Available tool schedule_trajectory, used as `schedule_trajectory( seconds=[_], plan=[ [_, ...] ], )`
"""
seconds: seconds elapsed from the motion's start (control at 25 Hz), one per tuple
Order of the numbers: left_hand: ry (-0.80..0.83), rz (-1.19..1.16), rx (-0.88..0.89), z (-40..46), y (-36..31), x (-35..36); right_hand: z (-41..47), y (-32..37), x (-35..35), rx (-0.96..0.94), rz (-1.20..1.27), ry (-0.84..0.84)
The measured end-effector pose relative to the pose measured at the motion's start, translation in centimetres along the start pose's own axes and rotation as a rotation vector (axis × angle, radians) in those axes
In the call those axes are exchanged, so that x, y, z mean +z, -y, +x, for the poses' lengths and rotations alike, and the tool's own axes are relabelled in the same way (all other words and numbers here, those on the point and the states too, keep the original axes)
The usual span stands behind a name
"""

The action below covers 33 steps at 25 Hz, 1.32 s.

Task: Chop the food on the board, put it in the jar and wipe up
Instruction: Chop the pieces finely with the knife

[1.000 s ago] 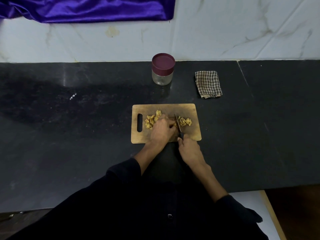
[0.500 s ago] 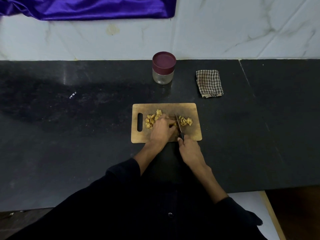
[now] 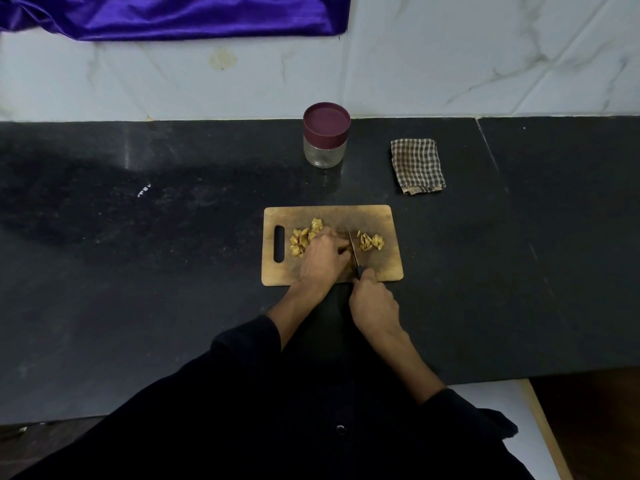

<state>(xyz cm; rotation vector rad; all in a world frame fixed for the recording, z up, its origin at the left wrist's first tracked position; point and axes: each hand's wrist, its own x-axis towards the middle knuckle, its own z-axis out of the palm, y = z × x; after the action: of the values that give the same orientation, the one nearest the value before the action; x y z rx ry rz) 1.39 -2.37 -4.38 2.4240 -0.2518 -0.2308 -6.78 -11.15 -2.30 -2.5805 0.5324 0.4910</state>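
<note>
Food: pale yellow-brown pieces in two heaps on the board; uncut pile [image 3: 304, 239] toward the handle-slot end, chopped pile [image 3: 371, 241] toward the opposite end, just beyond the blade
Board [image 3: 377, 220]: wooden, flat on the dark counter [image 3: 173, 271], slot to the left; landmark for all below
Knife [image 3: 352, 245]: thin blade edge-down on the board between the two heaps; dark handle running back over the board's near edge
Right hand [image 3: 374, 304]: just off the board's near edge; fingers curled tight round the knife handle
Left hand [image 3: 323, 259]: on the board, left of the blade; fingers bunched and bent over a piece close against the blade; the exact pinch hidden under the knuckles, so cannot tell
Jar [image 3: 325, 135]: behind the board, well apart; maroon lid on, glass seemingly empty
Cloth [image 3: 417, 166]: checked, folded, behind and right of the board; untouched
Done so far: by the look of it, part of the chopping only; roughly a third of the food cut
Left to do: rest of the left-hand heap to slice; lid to come off; pieces into the jar; board and counter to wipe
Stage: early, mid-chop
Surroundings: marble-look wall beyond the jar; purple fabric [image 3: 173, 15] hanging at the top of that wall
</note>
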Motion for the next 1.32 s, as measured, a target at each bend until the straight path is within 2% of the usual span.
schedule_trajectory(
  seconds=[0.68, 0.92, 1.12, 1.32],
  plan=[
    [-0.004, 0.001, 0.002, -0.1, 0.0, 0.2, 1.3, 1.0, -1.0, 0.045, 0.039, 0.026],
    [-0.029, -0.003, -0.035, -0.1, 0.4, 0.6, 1.7, 0.3, -1.4, 0.052, 0.175, 0.025],
    [-0.049, -0.01, 0.066, -0.4, 0.7, 0.3, 1.8, -1.1, -2.3, 0.037, 0.275, 0.007],
    [-0.044, -0.058, 0.067, -0.4, 1.0, 0.1, 1.1, -1.4, -1.7, -0.004, 0.201, 0.036]
  ],
)
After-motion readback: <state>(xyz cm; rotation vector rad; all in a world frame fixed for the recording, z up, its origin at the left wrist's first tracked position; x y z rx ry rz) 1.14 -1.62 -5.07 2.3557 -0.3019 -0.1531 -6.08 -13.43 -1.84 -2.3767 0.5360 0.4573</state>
